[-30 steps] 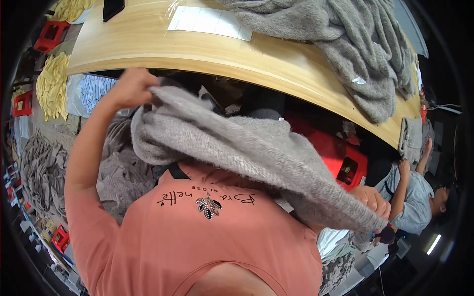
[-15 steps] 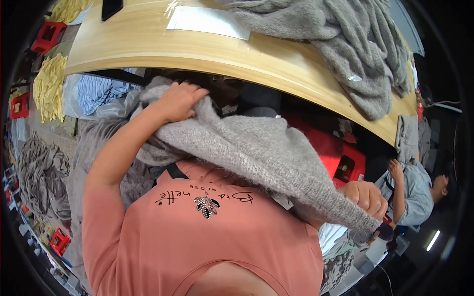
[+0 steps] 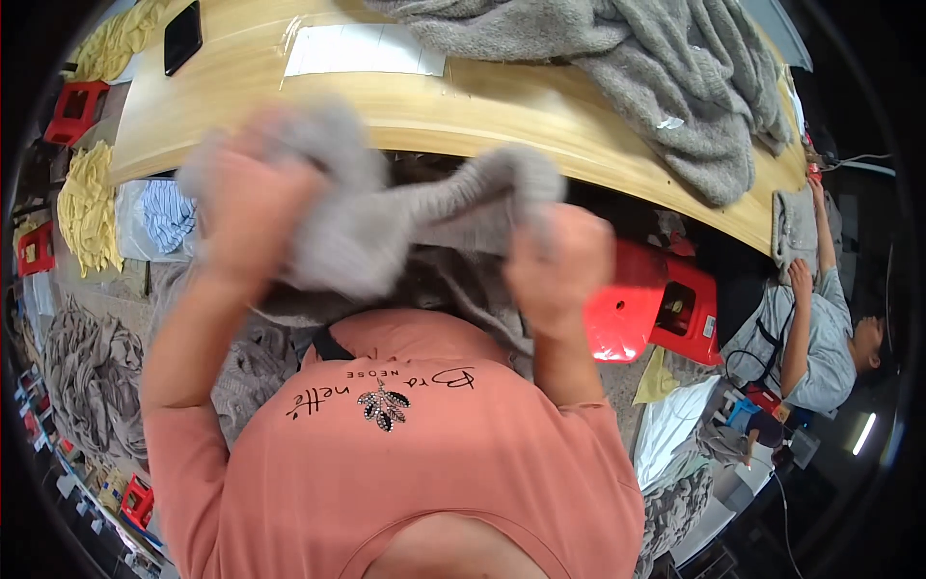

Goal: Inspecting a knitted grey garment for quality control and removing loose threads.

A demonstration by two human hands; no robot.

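A grey knit garment with a ribbed band is stretched between my two hands, bunched and raised at the table's front edge. On its left part my left hand is closed, though motion smears the fingers. My right hand, also somewhat blurred, grips the end of the ribbed band. More grey-brown knit cloth hangs below the garment, over my lap; whether it is the same piece I cannot tell.
On the wooden table lie a heap of grey knitwear, white paper and a black phone. Red stools stand at the right, near a co-worker handling grey knitwear. Yellow cloth and grey piles sit left.
My right hand has moved left and up from the far right, bringing the ribbed band in. My left hand has shifted left and lifted its part of the garment, which is now bunched.
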